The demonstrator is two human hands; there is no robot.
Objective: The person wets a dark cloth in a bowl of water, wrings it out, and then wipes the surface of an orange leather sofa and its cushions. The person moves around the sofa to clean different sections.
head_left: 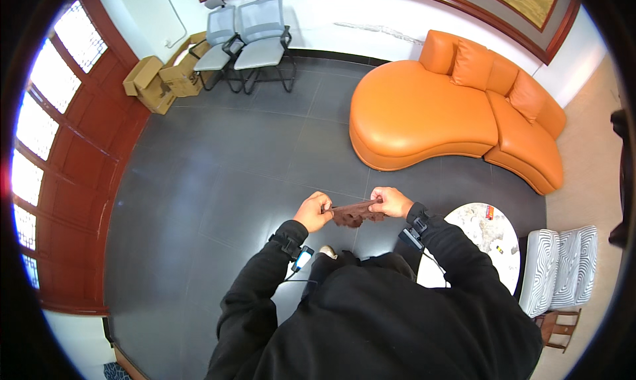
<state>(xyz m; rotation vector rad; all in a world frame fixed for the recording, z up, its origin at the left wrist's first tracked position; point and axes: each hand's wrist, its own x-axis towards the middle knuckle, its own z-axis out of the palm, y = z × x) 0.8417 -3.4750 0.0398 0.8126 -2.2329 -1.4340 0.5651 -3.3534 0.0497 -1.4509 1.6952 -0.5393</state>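
A small brown cloth [356, 212] is stretched between my two hands, out in front of me above the dark floor. My left hand [313, 212] pinches its left end with closed fingers. At the other end, my right hand [391, 202] grips the upper right corner between thumb and fingers. The cloth's top edge runs nearly straight from hand to hand, while its lower part hangs bunched and crumpled. Whether it is a garment or a plain rag, I cannot tell.
To my right stands a round white table [487, 237] with a small red box [489, 212] on it. Beyond lies a curved orange sofa [424, 115]. A striped armchair [560, 267] is at far right. Grey chairs [260, 39] and cardboard boxes [152, 85] stand by the back wall.
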